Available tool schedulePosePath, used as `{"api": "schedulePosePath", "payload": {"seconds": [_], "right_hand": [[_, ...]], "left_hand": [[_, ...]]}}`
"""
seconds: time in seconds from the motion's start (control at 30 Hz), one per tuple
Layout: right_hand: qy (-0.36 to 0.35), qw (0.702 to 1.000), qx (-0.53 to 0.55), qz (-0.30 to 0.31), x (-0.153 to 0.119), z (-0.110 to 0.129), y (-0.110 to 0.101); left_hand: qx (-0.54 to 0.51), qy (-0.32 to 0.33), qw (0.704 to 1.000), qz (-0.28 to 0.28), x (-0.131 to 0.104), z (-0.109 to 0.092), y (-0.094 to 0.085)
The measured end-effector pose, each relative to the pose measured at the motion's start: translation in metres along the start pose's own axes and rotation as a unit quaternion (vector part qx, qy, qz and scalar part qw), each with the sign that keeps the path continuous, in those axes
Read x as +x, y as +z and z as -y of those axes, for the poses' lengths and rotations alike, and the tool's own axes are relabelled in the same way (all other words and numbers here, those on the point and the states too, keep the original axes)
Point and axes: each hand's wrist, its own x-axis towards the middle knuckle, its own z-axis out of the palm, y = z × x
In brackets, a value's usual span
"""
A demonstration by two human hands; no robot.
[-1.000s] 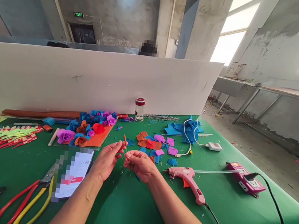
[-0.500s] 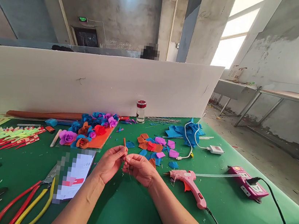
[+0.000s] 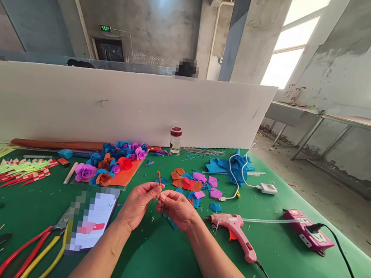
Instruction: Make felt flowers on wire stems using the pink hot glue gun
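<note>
My left hand (image 3: 138, 203) is closed in a pinch on a slim brown-orange paper roll (image 3: 159, 177), whose tip sticks up above the fingers. Against it, my right hand (image 3: 178, 208) is also closed, thumb and fingertips pressed together at the roll's lower end, which they hide. Just beyond the hands lie loose paper petals (image 3: 188, 183) in brown, red, purple and blue. A pink hot glue gun (image 3: 237, 230) rests right of my right hand, with a clear glue stick (image 3: 270, 220) in its back. Left of them sit finished paper roses (image 3: 105, 163) on an orange sheet.
Pliers-like cutters (image 3: 51, 240) and a phone (image 3: 94, 222) lie left of my forearms. A pink power strip (image 3: 308, 232), white charger (image 3: 268, 188) and black cord are at right. A red-lidded jar (image 3: 175, 141) stands before the white board (image 3: 124, 108); a person's head shows behind it.
My view has tilted up slightly. Both hands remain together on the roll with small finger shifts; a thin wire seen below my right fingers no longer shows clearly.
</note>
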Motion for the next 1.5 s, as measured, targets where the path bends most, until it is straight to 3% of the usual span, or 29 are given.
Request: {"api": "schedulePosePath", "payload": {"seconds": [0.13,0.23,0.37,0.47,0.6,0.73,0.83,0.97,1.17,1.4,1.5], "right_hand": [[-0.010,0.998,-0.058,-0.003,0.001,0.001,0.002],[-0.083,0.977,-0.177,-0.081,0.003,0.005,0.002],[-0.213,0.915,-0.275,-0.207,0.004,0.013,0.001],[-0.272,0.880,-0.315,-0.231,0.002,0.016,0.001],[-0.347,0.796,-0.427,-0.253,-0.003,0.017,0.005],[-0.353,0.746,-0.500,-0.263,-0.003,0.016,0.007],[-0.336,0.743,-0.515,-0.266,-0.001,0.015,0.005],[-0.311,0.760,-0.502,-0.272,0.000,0.014,0.003],[-0.320,0.770,-0.485,-0.261,-0.001,0.013,0.004],[-0.341,0.799,-0.413,-0.274,-0.001,0.016,0.003],[-0.335,0.820,-0.388,-0.254,-0.003,0.016,0.006]], "left_hand": [[0.017,0.028,0.999,-0.021,-0.002,-0.003,0.002],[0.079,0.091,0.989,-0.083,-0.002,-0.006,0.001],[0.223,0.144,0.956,-0.122,-0.002,-0.009,0.002],[0.286,0.158,0.938,-0.114,-0.003,-0.007,0.005],[0.336,0.180,0.917,-0.119,-0.003,-0.004,0.007],[0.369,0.190,0.902,-0.122,-0.002,-0.002,0.006],[0.381,0.196,0.897,-0.110,-0.002,-0.001,0.006],[0.378,0.199,0.899,-0.095,-0.003,0.000,0.008],[0.367,0.191,0.906,-0.086,-0.004,-0.002,0.011],[0.296,0.146,0.940,-0.085,-0.003,-0.001,0.010],[0.189,0.089,0.973,-0.099,0.002,-0.002,0.004]]}}
